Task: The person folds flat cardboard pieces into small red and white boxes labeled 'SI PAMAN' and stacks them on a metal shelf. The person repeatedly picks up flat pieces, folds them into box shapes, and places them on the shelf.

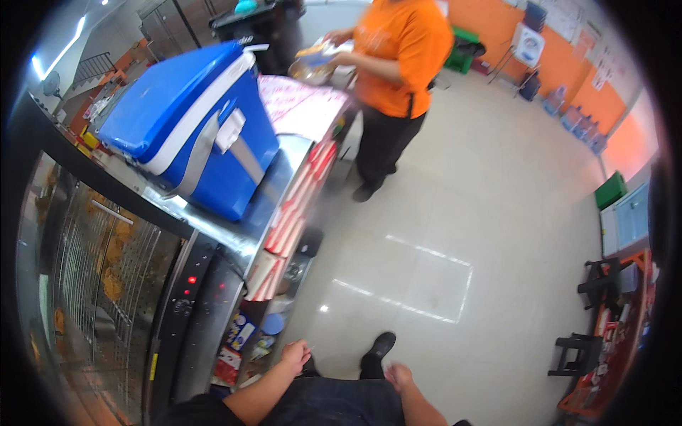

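My left hand (pixel 295 353) is in front of my body, near the lower shelf of the metal counter, its fingers curled together. Whatever those fingers may hold is too small to make out. Lower right of it, my right hand (pixel 399 376) hangs beside my dark apron (pixel 334 401), its fingers smeared by motion. Neither hand touches the counter. Beside the left hand, the shelf holds a round blue lid (pixel 273 324) and several packages (pixel 241 332). Striped red-and-white cartons (pixel 293 216) are stacked above them, under the metal counter top (pixel 280 170).
A big blue cool box (pixel 213 121) stands on the counter, beyond a glass-fronted heated cabinet (pixel 106 277) with food inside. A co-worker in an orange shirt (pixel 401 42) handles a bowl (pixel 311 71) at the far end. Black stools (pixel 577 355) and an orange shelf (pixel 621 341) stand right.
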The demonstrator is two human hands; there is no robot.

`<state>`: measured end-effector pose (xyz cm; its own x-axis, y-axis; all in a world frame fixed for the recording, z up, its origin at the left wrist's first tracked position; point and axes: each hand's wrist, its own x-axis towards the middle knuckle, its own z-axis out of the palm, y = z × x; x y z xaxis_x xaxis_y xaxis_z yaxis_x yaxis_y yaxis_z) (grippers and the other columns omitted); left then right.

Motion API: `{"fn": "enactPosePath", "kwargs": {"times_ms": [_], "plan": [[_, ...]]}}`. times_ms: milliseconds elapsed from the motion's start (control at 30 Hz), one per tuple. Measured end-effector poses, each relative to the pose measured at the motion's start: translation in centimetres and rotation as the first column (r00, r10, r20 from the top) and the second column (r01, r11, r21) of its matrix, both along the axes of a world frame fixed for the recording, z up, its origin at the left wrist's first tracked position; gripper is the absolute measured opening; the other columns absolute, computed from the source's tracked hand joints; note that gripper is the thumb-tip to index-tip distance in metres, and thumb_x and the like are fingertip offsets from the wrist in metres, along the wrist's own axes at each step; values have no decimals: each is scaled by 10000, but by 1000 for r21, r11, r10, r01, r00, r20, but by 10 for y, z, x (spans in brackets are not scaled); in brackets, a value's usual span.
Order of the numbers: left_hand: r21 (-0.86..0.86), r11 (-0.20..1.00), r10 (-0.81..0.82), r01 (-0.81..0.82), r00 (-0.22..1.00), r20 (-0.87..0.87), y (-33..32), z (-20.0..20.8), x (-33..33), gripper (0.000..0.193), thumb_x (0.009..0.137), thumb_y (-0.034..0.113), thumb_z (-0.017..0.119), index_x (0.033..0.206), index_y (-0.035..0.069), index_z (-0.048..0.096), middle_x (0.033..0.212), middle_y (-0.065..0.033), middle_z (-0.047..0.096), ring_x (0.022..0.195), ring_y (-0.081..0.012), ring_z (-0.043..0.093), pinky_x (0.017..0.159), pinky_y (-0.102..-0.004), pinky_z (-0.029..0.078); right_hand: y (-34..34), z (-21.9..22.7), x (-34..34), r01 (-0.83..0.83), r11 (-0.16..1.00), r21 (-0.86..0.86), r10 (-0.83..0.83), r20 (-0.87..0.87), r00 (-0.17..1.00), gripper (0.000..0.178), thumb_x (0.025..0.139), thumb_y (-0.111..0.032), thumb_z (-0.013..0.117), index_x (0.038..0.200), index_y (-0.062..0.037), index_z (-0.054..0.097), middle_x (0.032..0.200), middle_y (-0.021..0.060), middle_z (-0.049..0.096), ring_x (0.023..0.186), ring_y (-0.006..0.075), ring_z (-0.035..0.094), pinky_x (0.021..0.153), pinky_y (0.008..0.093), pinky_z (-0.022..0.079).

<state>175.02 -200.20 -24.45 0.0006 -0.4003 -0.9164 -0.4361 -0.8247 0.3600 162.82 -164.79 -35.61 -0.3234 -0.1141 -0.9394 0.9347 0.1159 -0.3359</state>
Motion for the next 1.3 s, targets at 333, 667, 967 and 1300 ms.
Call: {"fn": "enactPosePath", "kwargs": {"times_ms": [333,667,967,1300], "plan": [[-418,151,-865,896,324,383,29,-35,-157,545,796,185,746,1294,38,579,1088,-133,712,898,-256,699,746,-389,571,542,23,45,125,831,542,-72,-119,990,85,894,-78,547,907,-72,630,805,118,622,703,197,608,534,359,498],[-141,-340,-819,930,-219,531,114,-40,-308,496,707,110,752,1191,57,662,1048,-142,711,980,-303,698,871,-396,562,488,179,-233,638,591,494,-93,-743,662,448,804,-9,656,1251,-37,676,1240,156,692,1143,285,658,974,371,519],[-248,44,-958,968,-30,-286,404,-12,-695,172,979,279,581,861,163,626,680,35,532,557,-106,487,462,-281,344,575,163,-240,464,487,740,-72,-495,866,303,856,-104,616,1149,-61,680,1129,190,707,1074,366,673,932,445,531],[-801,338,626,494,-753,-200,903,547,-892,589,1063,554,381,1300,57,590,1275,-106,644,1282,-289,536,1116,-466,356,473,89,-20,-446,820,360,296,400,867,284,881,-284,595,984,-103,788,1079,139,766,1053,360,715,930,449,559]]}}
